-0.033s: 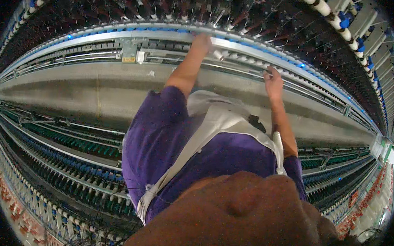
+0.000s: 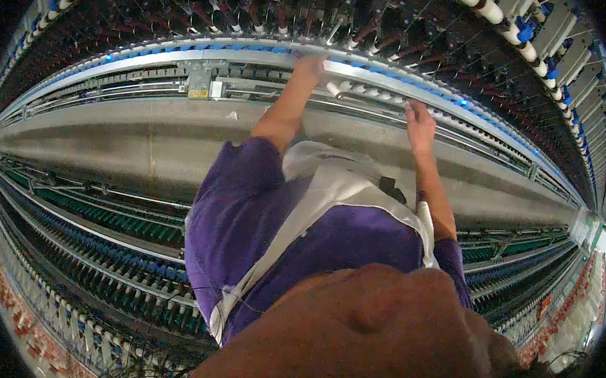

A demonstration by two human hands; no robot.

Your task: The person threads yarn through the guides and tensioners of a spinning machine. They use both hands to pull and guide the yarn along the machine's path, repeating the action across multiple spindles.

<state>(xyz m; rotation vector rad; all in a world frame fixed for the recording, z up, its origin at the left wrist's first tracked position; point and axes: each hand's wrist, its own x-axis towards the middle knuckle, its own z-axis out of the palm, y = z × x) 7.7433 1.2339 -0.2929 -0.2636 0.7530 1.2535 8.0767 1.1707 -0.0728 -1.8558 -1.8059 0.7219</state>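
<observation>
My left hand (image 2: 313, 66) reaches to the silvery rail of a long spinning machine. It is smeared by motion, and its fingers are hidden at the rail. A small white bobbin (image 2: 333, 89) shows just below and right of it, tilted; whether the hand touches it I cannot tell. My right hand (image 2: 420, 117) is raised farther right, in front of the row of white bobbins (image 2: 380, 93). Its fingers are curled and drawn together near the thumb. What they hold, if anything, is too small to make out.
The silvery rail (image 2: 256, 56) with blue parts spans the machine, dark spindles (image 2: 283, 26) behind it. A grey metal box (image 2: 199, 82) sits on the rail's front at left. Another machine row (image 2: 118, 222) lies behind me across the grey aisle floor (image 2: 202, 129).
The white bobbin by my left hand has shifted slightly and tilts differently. My right hand's fingers have moved a little, while its forearm stays nearly in place.
</observation>
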